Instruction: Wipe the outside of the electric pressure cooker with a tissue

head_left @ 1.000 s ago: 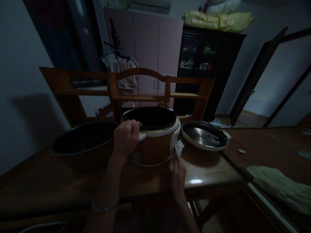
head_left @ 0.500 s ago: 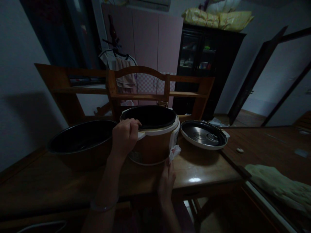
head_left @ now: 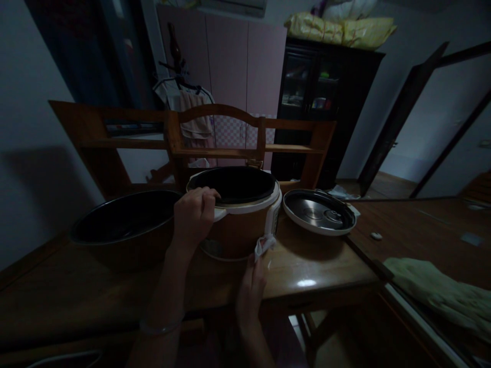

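A large electric cooker (head_left: pixel 238 230) with a brown body and pale rim stands lidless on the wooden table, its dark inside showing. My left hand (head_left: pixel 195 212) is closed over the cooker's near left rim by its pale handle. Lower down on the front right, my right hand (head_left: pixel 253 283) holds a white tissue (head_left: pixel 264 245) against the cooker's outer side. To the left sits a wide dark inner pot (head_left: pixel 126 240). The round lid (head_left: pixel 319 212) lies on the right, its metal underside facing up.
The table (head_left: pixel 318 271) has a wooden shelf frame (head_left: pixel 218 152) along its back. Beyond its right edge, a light green cloth (head_left: pixel 429 286) lies near a small white object (head_left: pixel 376 235) on a brown surface. Pink wardrobe doors (head_left: pixel 230 61) and a black cabinet (head_left: pixel 326 112) stand behind.
My right hand and the tissue have moved left and slightly down across the cooker's front. My left hand keeps its grip on the rim. The view has shifted slightly.
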`<state>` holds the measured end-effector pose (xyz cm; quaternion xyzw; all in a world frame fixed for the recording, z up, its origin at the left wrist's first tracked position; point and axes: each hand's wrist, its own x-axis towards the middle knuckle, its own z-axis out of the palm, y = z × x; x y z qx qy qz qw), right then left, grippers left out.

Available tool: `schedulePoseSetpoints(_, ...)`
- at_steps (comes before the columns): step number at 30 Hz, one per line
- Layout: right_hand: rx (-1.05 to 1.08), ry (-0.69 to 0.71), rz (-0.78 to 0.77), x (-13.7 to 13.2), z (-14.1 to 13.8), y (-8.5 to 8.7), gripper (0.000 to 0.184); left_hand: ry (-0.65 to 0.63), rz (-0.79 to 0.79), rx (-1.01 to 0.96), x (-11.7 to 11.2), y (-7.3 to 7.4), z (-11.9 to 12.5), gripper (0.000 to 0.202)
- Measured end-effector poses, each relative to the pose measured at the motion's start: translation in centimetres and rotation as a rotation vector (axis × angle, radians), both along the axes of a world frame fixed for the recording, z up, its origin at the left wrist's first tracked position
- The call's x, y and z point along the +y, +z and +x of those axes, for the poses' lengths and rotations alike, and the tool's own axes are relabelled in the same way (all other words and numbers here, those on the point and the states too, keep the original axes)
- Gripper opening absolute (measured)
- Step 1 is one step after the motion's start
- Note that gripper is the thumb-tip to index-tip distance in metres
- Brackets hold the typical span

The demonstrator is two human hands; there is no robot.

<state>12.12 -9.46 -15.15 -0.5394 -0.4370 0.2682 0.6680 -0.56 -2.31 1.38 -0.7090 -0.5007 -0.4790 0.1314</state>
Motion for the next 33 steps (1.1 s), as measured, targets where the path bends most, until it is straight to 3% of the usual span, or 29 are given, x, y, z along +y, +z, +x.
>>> schedulePoseSetpoints(14, 0.023, 0.015, 0.020, -1.1, 1.4, -0.3, 0.052, 0.004, -0.005, -0.001, 0.0, 0.1, 0.0, 0.046)
schedulePoseSetpoints(23, 0.114, -0.070, -0.063, -1.8, 1.2, -2.7, 0.046, 0.001, -0.010, -0.011, 0.0, 0.1, 0.0, 0.047)
schedulePoseSetpoints(28, 0.292, 0.022, -0.003, -2.2, 2.1, -0.5, 0.050, 0.004, -0.006, 0.009, -0.1, 0.1, 0.0, 0.047)
schedulePoseSetpoints(31, 0.400, 0.066, 0.090, -1.6, 4.9, 1.8, 0.058, 0.007, -0.006, 0.022, -0.2, 0.2, 0.0, 0.047)
schedulePoseSetpoints(33, 0.449, -0.022, 0.139, -1.0, 7.3, 3.0, 0.060, 0.006, -0.002, 0.023, -0.3, 0.2, 0.1, 0.047)
